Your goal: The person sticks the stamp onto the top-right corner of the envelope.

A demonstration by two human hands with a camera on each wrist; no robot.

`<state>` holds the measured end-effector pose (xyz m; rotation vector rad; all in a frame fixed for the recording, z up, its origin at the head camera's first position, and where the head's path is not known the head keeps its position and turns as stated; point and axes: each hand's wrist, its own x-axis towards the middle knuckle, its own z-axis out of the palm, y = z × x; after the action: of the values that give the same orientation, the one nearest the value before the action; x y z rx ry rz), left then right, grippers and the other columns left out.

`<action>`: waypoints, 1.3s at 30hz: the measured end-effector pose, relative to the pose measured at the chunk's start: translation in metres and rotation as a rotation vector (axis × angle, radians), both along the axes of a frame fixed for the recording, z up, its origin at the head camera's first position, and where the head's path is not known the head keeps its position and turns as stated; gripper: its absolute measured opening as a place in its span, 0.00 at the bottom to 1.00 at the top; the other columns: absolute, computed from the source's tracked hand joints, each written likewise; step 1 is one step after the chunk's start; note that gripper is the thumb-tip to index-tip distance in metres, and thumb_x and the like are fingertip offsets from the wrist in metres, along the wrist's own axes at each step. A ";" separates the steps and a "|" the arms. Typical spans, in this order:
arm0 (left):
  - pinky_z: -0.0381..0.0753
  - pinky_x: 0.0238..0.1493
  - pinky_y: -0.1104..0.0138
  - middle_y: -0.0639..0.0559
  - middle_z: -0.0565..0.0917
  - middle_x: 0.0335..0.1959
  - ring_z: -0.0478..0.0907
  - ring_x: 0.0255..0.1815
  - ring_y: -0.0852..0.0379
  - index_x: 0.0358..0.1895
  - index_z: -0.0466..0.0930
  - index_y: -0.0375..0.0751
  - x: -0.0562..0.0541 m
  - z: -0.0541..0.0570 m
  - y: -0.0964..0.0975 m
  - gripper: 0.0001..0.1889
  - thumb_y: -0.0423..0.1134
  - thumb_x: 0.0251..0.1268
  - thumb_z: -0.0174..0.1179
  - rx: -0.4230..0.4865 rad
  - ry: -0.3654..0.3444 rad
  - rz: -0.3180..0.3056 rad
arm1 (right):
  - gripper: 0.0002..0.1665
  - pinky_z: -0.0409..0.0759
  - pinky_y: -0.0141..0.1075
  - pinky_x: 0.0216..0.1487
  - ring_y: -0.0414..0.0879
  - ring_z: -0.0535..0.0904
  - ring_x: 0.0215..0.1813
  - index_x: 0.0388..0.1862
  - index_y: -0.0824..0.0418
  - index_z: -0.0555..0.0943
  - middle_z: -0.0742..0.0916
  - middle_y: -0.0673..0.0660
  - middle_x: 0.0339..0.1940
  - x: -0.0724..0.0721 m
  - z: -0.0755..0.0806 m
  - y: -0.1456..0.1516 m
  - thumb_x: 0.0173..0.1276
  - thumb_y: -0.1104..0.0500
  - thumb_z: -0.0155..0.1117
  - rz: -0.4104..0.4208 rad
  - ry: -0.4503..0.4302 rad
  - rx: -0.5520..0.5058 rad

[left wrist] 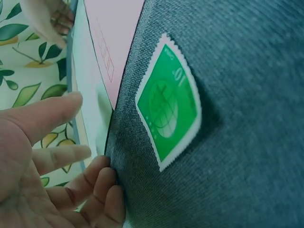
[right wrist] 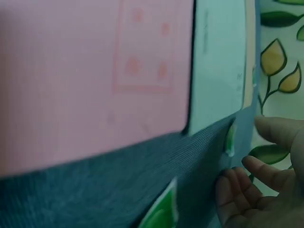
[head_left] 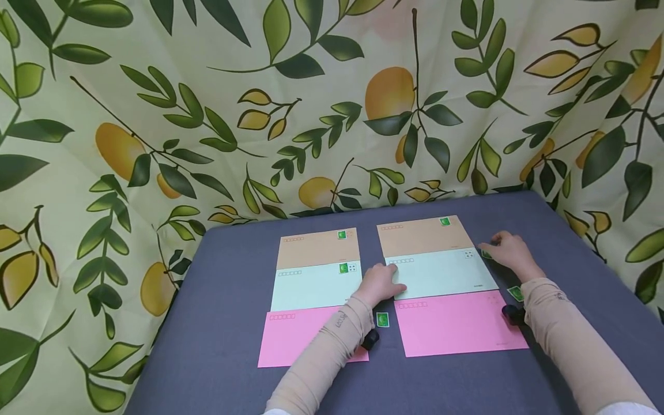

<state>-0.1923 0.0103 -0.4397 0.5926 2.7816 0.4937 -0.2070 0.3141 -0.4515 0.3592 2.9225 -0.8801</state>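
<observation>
My left hand (head_left: pixel 380 283) rests at the left edge of the right-hand mint envelope (head_left: pixel 441 274), its fingers loosely bent and the thumb apart. Near its wrist lies a loose green stamp (head_left: pixel 383 320), shown large with curled edges in the left wrist view. My right hand (head_left: pixel 510 255) reaches beside that envelope's right edge, fingertips near another green stamp (head_left: pixel 486 254). In the right wrist view, a gap shows between the thumb and forefinger, and this stamp (right wrist: pixel 230 140) lies on the cloth. A third loose stamp (head_left: pixel 515 293) lies close to the right wrist.
A pink envelope (head_left: pixel 451 325) and a stamped brown envelope (head_left: pixel 425 235) flank the right mint one. The left column has a stamped brown envelope (head_left: pixel 316 249), a stamped mint envelope (head_left: pixel 313 288) and a pink envelope (head_left: pixel 290 340). Patterned cloth (head_left: pixel 321 104) hangs behind the grey-blue table (head_left: pixel 223 323).
</observation>
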 end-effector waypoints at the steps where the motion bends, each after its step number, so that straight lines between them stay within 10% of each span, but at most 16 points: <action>1: 0.75 0.52 0.64 0.44 0.81 0.51 0.77 0.51 0.50 0.60 0.74 0.42 0.000 0.000 0.000 0.27 0.50 0.58 0.61 -0.001 -0.004 0.008 | 0.35 0.71 0.55 0.42 0.69 0.68 0.47 0.56 0.82 0.63 0.70 0.80 0.48 0.000 -0.001 0.002 0.67 0.50 0.51 -0.004 -0.013 -0.002; 16: 0.78 0.40 0.56 0.45 0.81 0.54 0.78 0.50 0.42 0.61 0.73 0.51 0.001 -0.004 0.007 0.28 0.47 0.53 0.66 -0.007 -0.061 0.148 | 0.25 0.69 0.43 0.37 0.60 0.70 0.39 0.49 0.79 0.69 0.75 0.75 0.41 0.001 0.000 0.011 0.61 0.58 0.56 0.086 -0.035 -0.029; 39: 0.79 0.43 0.63 0.45 0.81 0.54 0.80 0.49 0.49 0.60 0.73 0.48 -0.003 -0.004 0.003 0.30 0.47 0.51 0.68 0.041 -0.061 0.096 | 0.15 0.68 0.36 0.30 0.57 0.73 0.34 0.42 0.76 0.75 0.80 0.72 0.36 0.007 -0.009 0.011 0.64 0.63 0.55 0.008 0.131 -0.028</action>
<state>-0.1955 0.0132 -0.4436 0.4468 2.7579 0.5794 -0.2000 0.3252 -0.4603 0.2979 3.0241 -0.9789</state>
